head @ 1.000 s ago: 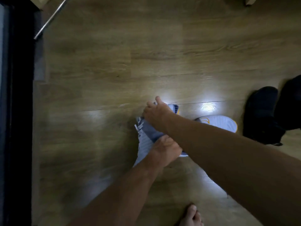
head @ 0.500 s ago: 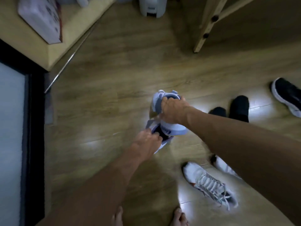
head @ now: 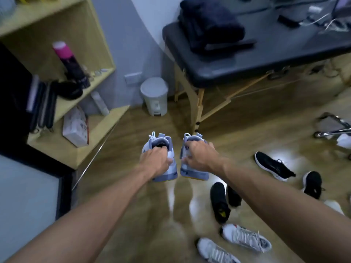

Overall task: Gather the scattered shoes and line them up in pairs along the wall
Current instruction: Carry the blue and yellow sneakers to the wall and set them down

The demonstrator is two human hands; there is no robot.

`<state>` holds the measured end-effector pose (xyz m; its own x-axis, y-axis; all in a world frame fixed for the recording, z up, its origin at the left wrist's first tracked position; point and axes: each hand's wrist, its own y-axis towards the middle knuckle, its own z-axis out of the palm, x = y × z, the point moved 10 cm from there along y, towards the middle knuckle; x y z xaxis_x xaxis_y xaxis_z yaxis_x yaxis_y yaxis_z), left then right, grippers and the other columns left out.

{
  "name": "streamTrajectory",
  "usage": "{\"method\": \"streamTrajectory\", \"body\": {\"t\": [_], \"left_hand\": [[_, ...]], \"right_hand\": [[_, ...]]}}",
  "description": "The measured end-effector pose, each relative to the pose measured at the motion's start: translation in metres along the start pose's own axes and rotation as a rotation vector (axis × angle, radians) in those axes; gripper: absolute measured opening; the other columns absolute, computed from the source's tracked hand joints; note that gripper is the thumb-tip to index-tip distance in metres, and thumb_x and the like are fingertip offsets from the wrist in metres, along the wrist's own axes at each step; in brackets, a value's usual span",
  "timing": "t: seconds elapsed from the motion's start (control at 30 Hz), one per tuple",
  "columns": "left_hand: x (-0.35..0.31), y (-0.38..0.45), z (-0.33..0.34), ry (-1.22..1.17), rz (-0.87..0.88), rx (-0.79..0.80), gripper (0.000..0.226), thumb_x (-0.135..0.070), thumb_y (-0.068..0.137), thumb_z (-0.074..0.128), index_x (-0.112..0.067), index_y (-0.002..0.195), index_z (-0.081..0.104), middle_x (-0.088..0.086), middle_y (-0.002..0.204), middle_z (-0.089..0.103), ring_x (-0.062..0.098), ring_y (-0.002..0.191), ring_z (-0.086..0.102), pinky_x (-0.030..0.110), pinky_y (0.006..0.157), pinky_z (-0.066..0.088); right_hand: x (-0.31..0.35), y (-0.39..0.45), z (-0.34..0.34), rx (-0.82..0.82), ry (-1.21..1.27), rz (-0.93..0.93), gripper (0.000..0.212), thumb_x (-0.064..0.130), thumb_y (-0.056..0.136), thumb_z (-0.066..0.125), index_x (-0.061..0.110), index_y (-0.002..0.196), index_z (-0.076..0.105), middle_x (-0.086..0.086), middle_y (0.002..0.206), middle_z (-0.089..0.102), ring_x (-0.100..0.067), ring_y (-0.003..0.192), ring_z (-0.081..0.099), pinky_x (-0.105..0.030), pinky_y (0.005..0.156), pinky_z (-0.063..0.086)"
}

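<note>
Two pale-blue mesh high-top sneakers, one [head: 164, 162] gripped at the collar by left hand [head: 155, 160], the other [head: 193, 168] by right hand [head: 199, 158]; judged light, soft-walled. Wall at twelve o'clock.

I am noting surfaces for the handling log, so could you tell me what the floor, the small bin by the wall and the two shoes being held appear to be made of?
Floor: wood-look planks, glossy; grain and bright glare show.
Bin: probably plastic, matte pale grey, smooth moulded lid.
Pale blue shoes, one in the left hand and one in the right hand: seemingly synthetic or leather-like panels with white laces; blur leaves it open.
</note>
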<state>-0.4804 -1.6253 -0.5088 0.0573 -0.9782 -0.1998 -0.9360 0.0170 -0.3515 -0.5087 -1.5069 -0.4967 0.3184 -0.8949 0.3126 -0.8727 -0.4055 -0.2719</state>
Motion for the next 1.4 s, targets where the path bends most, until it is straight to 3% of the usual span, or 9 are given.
{"method": "streamTrajectory", "body": {"t": [0.17,0.37,0.53,0.67,0.8,0.93,1.03,1.23,1.4], "left_hand": [[-0.065,-0.036,-0.139,0.192,0.127,-0.087,0.024,-0.032,0.095,0.048,-0.014,0.111,0.054,0.007,0.119,0.060,0.030,0.112,0.057,0.035,0.075,0.041],[-0.146,-0.091,-0.280,0.229,0.238,-0.254,0.025,-0.029,0.095,0.048,-0.014,0.115,0.054,0.010,0.134,0.052,0.030,0.122,0.051,0.036,0.082,0.042],[-0.205,-0.140,-0.381,0.266,0.296,-0.371,0.021,-0.025,0.095,0.049,-0.014,0.111,0.056,0.011,0.121,0.060,0.032,0.116,0.054,0.039,0.085,0.043],[-0.239,-0.162,-0.432,0.248,0.339,-0.431,0.019,-0.023,0.095,0.048,-0.015,0.109,0.058,0.009,0.118,0.062,0.031,0.113,0.055,0.036,0.083,0.042],[-0.266,-0.175,-0.456,0.190,0.382,-0.462,0.016,-0.023,0.093,0.045,-0.015,0.098,0.059,0.011,0.114,0.063,0.033,0.113,0.054,0.035,0.078,0.040],[-0.280,-0.169,-0.446,0.161,0.458,-0.433,0.008,-0.025,0.091,0.047,-0.021,0.087,0.052,0.010,0.113,0.063,0.035,0.110,0.056,0.034,0.073,0.037],[-0.284,-0.148,-0.433,0.202,0.503,-0.393,0.014,-0.023,0.087,0.048,-0.019,0.098,0.056,0.009,0.113,0.063,0.034,0.105,0.060,0.037,0.075,0.042],[-0.314,-0.116,-0.392,0.135,0.689,-0.165,0.032,-0.029,0.086,0.044,-0.025,0.114,0.059,0.010,0.122,0.061,0.032,0.107,0.058,0.035,0.077,0.041],[-0.383,-0.125,-0.350,0.049,0.883,0.051,0.031,-0.038,0.074,0.046,-0.040,0.097,0.067,0.003,0.111,0.069,0.025,0.099,0.061,0.026,0.074,0.041]], "right_hand": [[0.021,-0.036,-0.145,-0.169,-0.138,-0.038,0.047,0.033,0.085,0.055,0.007,0.123,0.046,-0.004,0.115,0.058,-0.025,0.116,0.048,-0.043,0.103,0.030],[0.038,-0.101,-0.292,-0.282,-0.126,-0.019,0.055,0.033,0.080,0.056,0.006,0.127,0.046,-0.004,0.114,0.061,-0.026,0.115,0.049,-0.048,0.102,0.033],[0.049,-0.171,-0.394,-0.400,-0.178,-0.026,0.023,0.034,0.083,0.057,0.013,0.093,0.054,-0.005,0.101,0.062,-0.029,0.104,0.052,-0.049,0.094,0.038],[0.044,-0.203,-0.451,-0.486,-0.161,-0.001,0.032,0.035,0.083,0.058,0.016,0.107,0.063,-0.004,0.109,0.064,-0.026,0.114,0.050,-0.045,0.095,0.036],[0.036,-0.223,-0.491,-0.616,-0.081,0.073,0.024,0.034,0.079,0.061,0.022,0.099,0.065,-0.002,0.104,0.064,-0.025,0.113,0.051,-0.044,0.094,0.036],[0.025,-0.238,-0.484,-0.697,-0.013,0.144,0.025,0.036,0.076,0.064,0.026,0.099,0.068,-0.002,0.097,0.068,-0.024,0.107,0.056,-0.036,0.084,0.038],[0.015,-0.245,-0.476,-0.770,0.132,0.199,0.036,0.040,0.070,0.066,0.028,0.103,0.071,0.000,0.105,0.070,-0.019,0.112,0.056,-0.035,0.091,0.044],[-0.028,-0.252,-0.448,-0.710,0.310,0.363,0.027,0.035,0.081,0.067,0.022,0.104,0.072,0.001,0.104,0.073,-0.020,0.101,0.063,-0.027,0.090,0.045],[-0.084,-0.293,-0.409,-0.673,0.348,0.557,0.023,0.023,0.091,0.054,0.017,0.100,0.074,-0.003,0.105,0.073,-0.021,0.101,0.063,-0.027,0.086,0.045]]}}
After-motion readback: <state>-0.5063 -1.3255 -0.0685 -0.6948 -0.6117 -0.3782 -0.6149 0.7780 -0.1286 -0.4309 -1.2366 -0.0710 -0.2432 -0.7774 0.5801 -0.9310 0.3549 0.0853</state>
